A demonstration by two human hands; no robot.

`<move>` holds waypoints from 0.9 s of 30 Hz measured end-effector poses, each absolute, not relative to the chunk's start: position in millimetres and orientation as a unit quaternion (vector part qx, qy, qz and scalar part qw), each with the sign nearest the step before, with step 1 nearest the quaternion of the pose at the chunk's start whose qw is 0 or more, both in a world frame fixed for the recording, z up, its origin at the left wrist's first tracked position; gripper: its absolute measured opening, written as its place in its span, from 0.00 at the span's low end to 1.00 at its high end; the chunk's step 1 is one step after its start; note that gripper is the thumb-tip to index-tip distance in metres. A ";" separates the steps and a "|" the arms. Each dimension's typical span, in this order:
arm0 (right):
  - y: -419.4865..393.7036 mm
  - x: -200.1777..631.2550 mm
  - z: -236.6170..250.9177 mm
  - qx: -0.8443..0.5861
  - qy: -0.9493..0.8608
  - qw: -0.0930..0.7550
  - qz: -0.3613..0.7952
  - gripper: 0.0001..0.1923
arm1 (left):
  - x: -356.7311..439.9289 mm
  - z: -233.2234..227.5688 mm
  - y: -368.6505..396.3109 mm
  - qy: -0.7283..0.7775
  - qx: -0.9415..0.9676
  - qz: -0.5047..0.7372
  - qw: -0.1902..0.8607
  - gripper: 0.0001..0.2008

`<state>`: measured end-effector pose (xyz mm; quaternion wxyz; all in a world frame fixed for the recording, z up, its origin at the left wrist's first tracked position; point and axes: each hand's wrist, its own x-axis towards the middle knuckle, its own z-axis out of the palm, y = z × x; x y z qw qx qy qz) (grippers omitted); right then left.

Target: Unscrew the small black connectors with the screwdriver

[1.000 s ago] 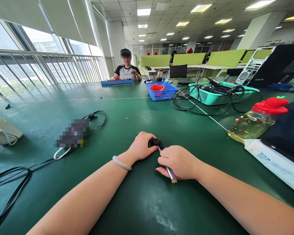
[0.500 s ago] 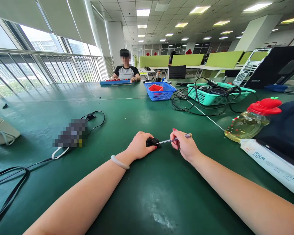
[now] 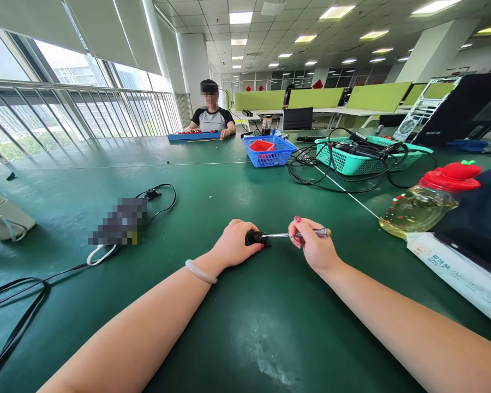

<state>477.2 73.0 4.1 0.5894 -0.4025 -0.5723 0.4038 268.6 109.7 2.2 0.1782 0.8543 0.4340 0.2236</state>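
Against the green tabletop, my left hand grips a small black part between thumb and fingers. Its exact kind is too small to make out, and the fingers cover its left side. My right hand is closed round the handle of a slim screwdriver with a metal shaft and a clear handle. The shaft lies nearly level, pointing left, and its tip meets the right side of the black part. On my left wrist is a pale bangle.
A blurred dark badge on a lanyard and a beige case lie left. A blue basket, a teal basket of cables and a red-lidded bottle stand right. Across the table sits a person behind a blue tray.
My right hand has shifted slightly right, and the screwdriver has swung from a slant to nearly level, its tip still at the black part. My left hand has hardly moved.
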 end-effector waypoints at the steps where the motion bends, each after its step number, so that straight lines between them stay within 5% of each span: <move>1: 71.1 477.1 5.3 -0.407 -0.595 0.578 0.383 0.27 | 268.7 2.4 109.5 0.435 0.854 0.224 0.178 0.13; 13: 49.7 469.1 18.1 -0.281 -0.849 0.447 0.009 0.14 | 268.7 -0.7 111.1 0.431 0.857 0.229 0.166 0.14; 27: 50.9 466.5 18.2 -0.256 -0.882 0.379 -0.114 0.15 | 268.7 -0.4 111.0 0.425 0.861 0.230 0.161 0.12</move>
